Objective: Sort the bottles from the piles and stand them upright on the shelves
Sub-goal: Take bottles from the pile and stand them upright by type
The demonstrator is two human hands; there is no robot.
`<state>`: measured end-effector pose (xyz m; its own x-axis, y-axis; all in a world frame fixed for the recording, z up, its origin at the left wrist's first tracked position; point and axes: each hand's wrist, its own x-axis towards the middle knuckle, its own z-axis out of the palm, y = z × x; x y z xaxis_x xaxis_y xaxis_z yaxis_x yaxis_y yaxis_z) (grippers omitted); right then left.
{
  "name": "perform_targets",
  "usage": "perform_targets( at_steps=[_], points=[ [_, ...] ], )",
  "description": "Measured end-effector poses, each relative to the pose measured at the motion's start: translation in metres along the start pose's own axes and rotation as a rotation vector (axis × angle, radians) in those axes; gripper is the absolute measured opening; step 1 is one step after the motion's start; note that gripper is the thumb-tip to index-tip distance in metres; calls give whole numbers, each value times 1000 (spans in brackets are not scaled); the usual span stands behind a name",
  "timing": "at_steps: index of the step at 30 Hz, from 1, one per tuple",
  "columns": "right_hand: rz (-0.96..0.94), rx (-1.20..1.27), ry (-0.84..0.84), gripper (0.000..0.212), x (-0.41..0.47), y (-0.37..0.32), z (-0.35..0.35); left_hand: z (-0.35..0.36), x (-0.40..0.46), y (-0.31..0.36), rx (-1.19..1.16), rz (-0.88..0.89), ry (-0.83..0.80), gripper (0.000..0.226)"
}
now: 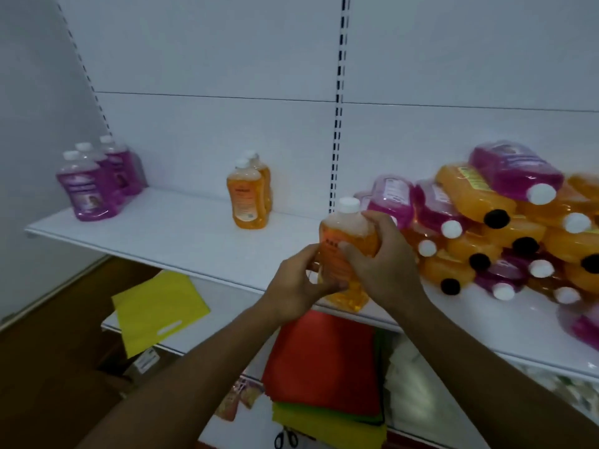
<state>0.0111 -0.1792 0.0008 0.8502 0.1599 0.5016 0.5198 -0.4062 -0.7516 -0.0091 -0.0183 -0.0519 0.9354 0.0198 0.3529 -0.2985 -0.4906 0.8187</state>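
Observation:
An orange bottle [344,234] with a white cap is held upright over the front edge of the white shelf [181,234]. My left hand [299,283] grips its lower left side and my right hand [379,257] grips its right side. On the right of the shelf lies a pile of orange and purple bottles [505,228] on their sides. Two orange bottles [249,196] stand upright mid-shelf. Three purple bottles [94,183] stand upright at the far left.
A lower shelf holds a yellow bag [158,315], a stack of red, green and yellow bags [324,361] and white bags [418,393]. Scissors [286,439] hang below. A slotted upright [337,124] divides the back panel. Another purple bottle [586,325] lies at the right edge.

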Motion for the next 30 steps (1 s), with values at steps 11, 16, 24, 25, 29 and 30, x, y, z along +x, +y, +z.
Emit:
perform_targets(
  at_steps=[11, 16, 24, 25, 29, 30],
  points=[
    [-54, -20, -274, 56, 97, -33, 160, -129, 38, -105, 128, -137, 301, 59],
    [-38, -22, -273, 54, 122, -31, 206, -158, 62, -141, 173, -184, 329, 60],
    [-84, -99, -232, 60, 133, -25, 225, -153, 79, -161, 116, -270, 406, 60],
    [-104, -104, -230, 63, 130, -23, 223, -151, 77, -162, 133, -271, 431, 57],
    [-107, -104, -246, 66, 113, -12, 204, -143, 61, -159, 284, -202, 571, 41],
    [-92, -103, -246, 65, 107, -9, 197, -139, 55, -155, 293, -180, 583, 38]
  ],
)
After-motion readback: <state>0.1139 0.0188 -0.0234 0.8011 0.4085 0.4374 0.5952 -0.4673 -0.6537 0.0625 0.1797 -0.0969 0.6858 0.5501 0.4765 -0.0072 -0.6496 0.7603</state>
